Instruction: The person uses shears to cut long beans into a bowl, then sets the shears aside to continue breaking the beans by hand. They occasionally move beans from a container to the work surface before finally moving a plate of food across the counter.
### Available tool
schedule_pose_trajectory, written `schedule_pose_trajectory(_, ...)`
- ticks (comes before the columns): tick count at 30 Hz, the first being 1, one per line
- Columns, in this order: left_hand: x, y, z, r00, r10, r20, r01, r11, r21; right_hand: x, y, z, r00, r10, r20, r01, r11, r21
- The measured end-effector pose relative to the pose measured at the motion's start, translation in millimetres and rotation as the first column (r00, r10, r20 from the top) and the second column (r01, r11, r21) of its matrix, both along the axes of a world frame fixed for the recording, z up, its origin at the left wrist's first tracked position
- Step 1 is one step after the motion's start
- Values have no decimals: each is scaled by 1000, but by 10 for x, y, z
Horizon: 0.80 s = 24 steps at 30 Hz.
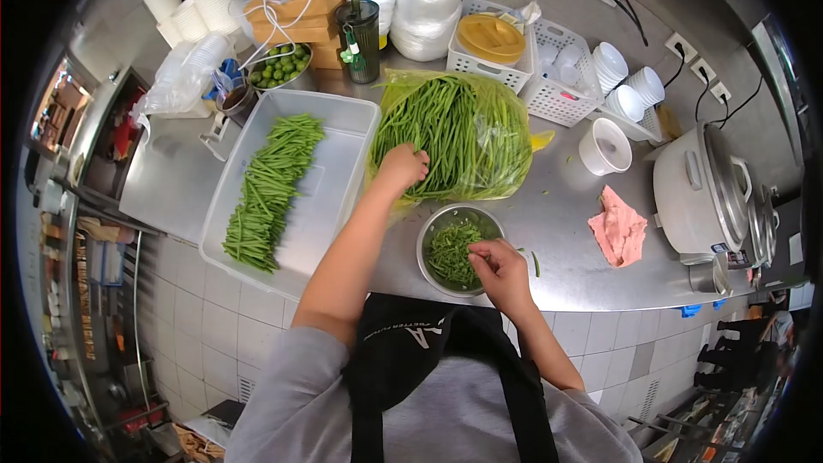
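Note:
My left hand (405,167) is at the lower left edge of the long green beans (437,129) that fill an open yellow-green plastic bag (506,150). Its fingers are curled at the beans; what they hold, if anything, is too small to tell. Over the right rim of a round metal bowl (424,236) is my right hand (501,273), thumb and fingers pressed together. Short green bean ends (453,253) lie in that bowl. To the left, a clear plastic tub (321,180) contains a long row of trimmed beans (273,193).
A pink cloth (618,227) and a white tub (605,147) are on the right of the steel counter (549,283), near a large pot (699,189). Along the back are a dark cup (358,41), a bowl of green limes (281,67) and white baskets (561,77).

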State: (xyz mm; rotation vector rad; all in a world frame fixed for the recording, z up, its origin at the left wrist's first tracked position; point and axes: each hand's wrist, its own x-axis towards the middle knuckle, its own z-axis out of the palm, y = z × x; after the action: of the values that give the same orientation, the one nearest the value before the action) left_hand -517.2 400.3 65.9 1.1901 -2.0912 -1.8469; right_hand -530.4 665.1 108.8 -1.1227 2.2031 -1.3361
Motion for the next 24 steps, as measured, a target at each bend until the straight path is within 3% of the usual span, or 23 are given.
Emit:
schedule_pose_trajectory(3,266,257,215,987,38,-158,-31,998,49,-9,-41,-24,1000,5,17,-5,1000,-15)
schedule_pose_trajectory(5,450,416,459,972,-95,-213,114,991,77,-52,-81,0,998,3,56,-1,999,-40)
schedule_pose_trajectory(8,668,684,584,915,-263,-305,318,937,144,-113,-137,222,981,-37,-191,20,996,-89)
schedule_pose_trajectory(11,826,857,627,850,-408,-334,483,857,183,-197,-247,329,881,-102,-462,-36,959,-281)
schedule_pose_trajectory(12,864,890,627,836,-438,-331,517,829,210,-229,-234,331,861,-51,-507,-72,973,-220)
schedule_pose_trajectory(15,943,922,611,843,-431,-321,518,812,271,-300,-186,256,776,79,-625,-164,983,-78)
schedule_pose_trajectory(24,1018,995,466,861,-416,-294,497,812,307,-170,-146,174,821,63,-568,-97,995,-31)
